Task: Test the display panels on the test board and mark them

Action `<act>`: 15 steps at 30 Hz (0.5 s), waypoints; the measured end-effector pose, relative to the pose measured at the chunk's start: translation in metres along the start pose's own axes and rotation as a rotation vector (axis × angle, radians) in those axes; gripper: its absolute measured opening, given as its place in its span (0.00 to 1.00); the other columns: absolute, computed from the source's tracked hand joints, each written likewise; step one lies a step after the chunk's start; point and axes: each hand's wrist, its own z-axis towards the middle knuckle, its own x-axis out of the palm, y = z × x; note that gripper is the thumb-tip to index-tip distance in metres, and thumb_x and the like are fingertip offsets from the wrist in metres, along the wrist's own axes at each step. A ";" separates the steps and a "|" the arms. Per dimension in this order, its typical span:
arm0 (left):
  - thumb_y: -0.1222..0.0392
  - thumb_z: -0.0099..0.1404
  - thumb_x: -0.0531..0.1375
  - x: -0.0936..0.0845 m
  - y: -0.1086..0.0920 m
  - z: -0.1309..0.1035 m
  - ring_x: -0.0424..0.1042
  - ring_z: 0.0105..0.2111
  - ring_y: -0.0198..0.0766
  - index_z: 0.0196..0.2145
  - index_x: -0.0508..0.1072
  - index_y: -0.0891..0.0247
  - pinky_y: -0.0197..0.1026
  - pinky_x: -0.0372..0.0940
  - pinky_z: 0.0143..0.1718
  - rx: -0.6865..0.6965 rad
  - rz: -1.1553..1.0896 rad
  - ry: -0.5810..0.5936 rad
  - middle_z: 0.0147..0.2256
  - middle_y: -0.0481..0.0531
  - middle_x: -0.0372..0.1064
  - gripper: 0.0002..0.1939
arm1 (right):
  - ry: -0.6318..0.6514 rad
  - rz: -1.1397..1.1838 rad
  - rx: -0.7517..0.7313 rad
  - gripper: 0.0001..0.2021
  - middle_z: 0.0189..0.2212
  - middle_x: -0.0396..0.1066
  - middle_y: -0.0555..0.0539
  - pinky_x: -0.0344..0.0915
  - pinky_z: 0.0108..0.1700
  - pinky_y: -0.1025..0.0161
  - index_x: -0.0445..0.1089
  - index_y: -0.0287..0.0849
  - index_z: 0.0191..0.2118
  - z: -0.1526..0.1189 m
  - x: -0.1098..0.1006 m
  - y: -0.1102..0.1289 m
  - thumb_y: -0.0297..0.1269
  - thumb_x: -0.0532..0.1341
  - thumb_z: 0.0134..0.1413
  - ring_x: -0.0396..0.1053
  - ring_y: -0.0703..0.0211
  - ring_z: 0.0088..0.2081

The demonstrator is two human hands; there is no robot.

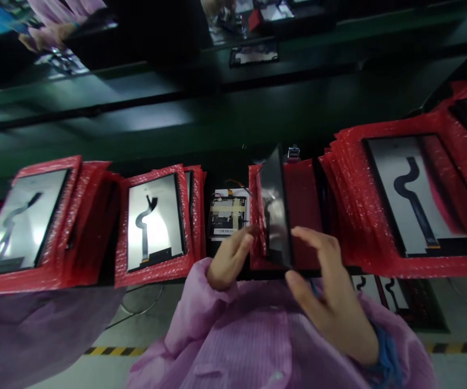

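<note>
A dark glossy screen panel [274, 208] stands tilted on edge over red bubble-wrap sleeves [306, 216] in the middle. My right hand [334, 292] is just right of the panel's lower edge, thumb and fingers spread, with nothing visible between them. On the panel's left is my left hand [231, 258], its fingers bent toward the sleeves and partly blurred; whether they touch or hold anything is unclear. An opened device with a battery and tape [225, 216] lies just beyond my left hand.
Stacks of screens in red wrap stand at the left [22, 216], centre left [156, 221] and right [415, 194]. Behind runs a dark green bench [201, 127]. Another person's hands [49, 37] are at the upper left. Below right is a crate with more screens [395, 294].
</note>
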 end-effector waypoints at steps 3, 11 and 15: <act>0.44 0.77 0.36 -0.005 -0.012 0.017 0.66 0.62 0.48 0.62 0.65 0.57 0.54 0.68 0.58 0.007 -0.303 -0.343 0.61 0.60 0.67 0.30 | 0.167 0.139 -0.219 0.25 0.58 0.66 0.43 0.67 0.60 0.50 0.54 0.49 0.63 0.013 0.019 0.013 0.41 0.58 0.63 0.62 0.50 0.59; 0.48 0.66 0.61 -0.018 -0.032 0.025 0.59 0.67 0.50 0.60 0.70 0.53 0.52 0.61 0.66 -0.244 -1.084 -0.449 0.63 0.49 0.65 0.26 | 0.200 0.112 0.091 0.28 0.59 0.64 0.34 0.57 0.65 0.35 0.58 0.35 0.62 0.031 0.086 -0.027 0.52 0.49 0.68 0.56 0.42 0.62; 0.53 0.59 0.66 -0.028 -0.020 0.026 0.64 0.64 0.52 0.56 0.74 0.53 0.52 0.67 0.61 -0.271 -1.079 -0.449 0.60 0.48 0.70 0.25 | 0.334 0.299 -0.120 0.31 0.63 0.61 0.38 0.58 0.68 0.45 0.53 0.41 0.66 0.025 0.086 -0.027 0.54 0.53 0.66 0.54 0.49 0.66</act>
